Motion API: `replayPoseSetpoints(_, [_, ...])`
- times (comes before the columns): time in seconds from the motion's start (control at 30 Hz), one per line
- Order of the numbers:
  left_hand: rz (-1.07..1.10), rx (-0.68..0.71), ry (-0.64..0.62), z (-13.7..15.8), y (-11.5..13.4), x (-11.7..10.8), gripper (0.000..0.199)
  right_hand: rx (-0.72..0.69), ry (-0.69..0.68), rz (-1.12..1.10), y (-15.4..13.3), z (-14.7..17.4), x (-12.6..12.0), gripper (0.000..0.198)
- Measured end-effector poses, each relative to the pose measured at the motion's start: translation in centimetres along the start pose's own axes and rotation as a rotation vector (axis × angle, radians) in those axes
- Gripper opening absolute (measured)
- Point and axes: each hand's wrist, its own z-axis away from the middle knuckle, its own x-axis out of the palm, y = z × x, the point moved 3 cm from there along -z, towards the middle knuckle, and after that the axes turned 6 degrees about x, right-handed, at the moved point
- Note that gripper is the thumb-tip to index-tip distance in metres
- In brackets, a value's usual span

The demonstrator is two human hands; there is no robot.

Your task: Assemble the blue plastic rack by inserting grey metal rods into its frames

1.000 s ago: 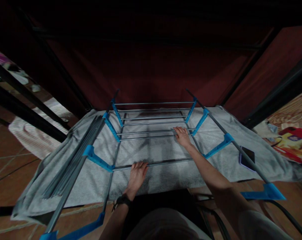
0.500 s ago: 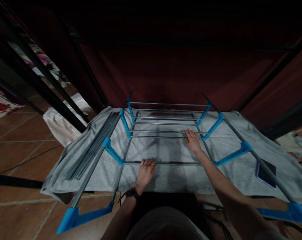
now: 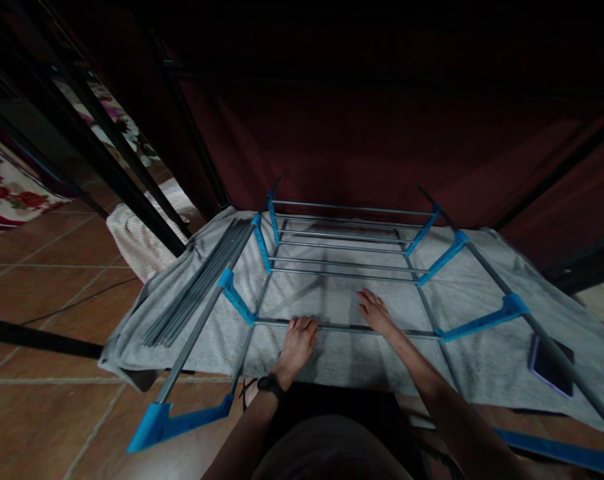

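A rack frame of grey metal tubes with blue plastic brackets (image 3: pixel 239 300) lies in front of me. Thin crossbars (image 3: pixel 347 272) span its far part. Closer to me, a single metal rod (image 3: pixel 339 327) runs between two brackets. My left hand (image 3: pixel 299 343), with a dark watch on the wrist, has its fingers curled over this rod left of its middle. My right hand (image 3: pixel 376 312) hovers around the same rod farther right, fingers apart and holding nothing. Whether its palm touches the rod, I cannot tell.
Beneath the frame is a grey cloth (image 3: pixel 342 360). Several loose grey tubes (image 3: pixel 199 283) lie together at left; a phone (image 3: pixel 552 363) rests at right. A dark red panel (image 3: pixel 352 140) stands behind, dark poles (image 3: pixel 147 200) at left over the tiled floor (image 3: pixel 47 267).
My right hand has left the far crossbars and come back toward the near rod. My left hand stays on that rod. The whole view has shifted slightly.
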Motion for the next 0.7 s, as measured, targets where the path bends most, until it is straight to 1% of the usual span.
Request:
replayPoseSetpoints(0.1, [0.010,-0.014,0.006,0.1,0.1,0.1,0.028,-0.012,-0.057,0.016,0.2,-0.1,0.0,0.048])
replayPoseSetpoints(0.23, [0.009,-0.018,0.094,0.4,0.7,0.2,0.040,-0.021,-0.107,0.027,0.4,-0.1,0.1,0.055])
replayPoseSetpoints(0.3, [0.029,-0.009,0.137,0.9,1.2,-0.1,0.043,-0.015,-0.131,0.039,0.4,-0.1,0.2,0.059])
replayPoseSetpoints(0.37, [0.082,0.012,0.153,1.9,1.9,-0.6,0.042,-0.001,-0.149,0.055,0.4,-0.1,0.5,0.062])
replayPoseSetpoints(0.43, [0.157,0.061,0.108,3.6,2.7,-1.3,0.043,0.009,-0.162,0.067,0.5,-0.2,0.7,0.063])
replayPoseSetpoints(0.47, [0.196,0.090,0.058,4.7,3.1,-1.6,0.043,0.012,-0.167,0.071,0.5,-0.2,0.8,0.064])
replayPoseSetpoints(0.53, [0.270,0.134,-0.077,7.3,3.8,-2.0,0.042,0.012,-0.174,0.070,0.7,-0.3,1.1,0.064])
replayPoseSetpoints(0.57, [0.303,0.137,-0.146,8.7,3.9,-2.0,0.038,0.013,-0.177,0.069,0.8,-0.3,1.2,0.064])
replayPoseSetpoints(0.63, [0.357,0.100,-0.243,11.7,3.8,-1.8,0.029,0.016,-0.179,0.065,1.0,-0.4,1.5,0.064])
replayPoseSetpoints(0.7, [0.390,0.019,-0.261,14.6,3.0,-1.3,0.026,0.020,-0.184,0.067,1.1,-0.5,1.6,0.065])
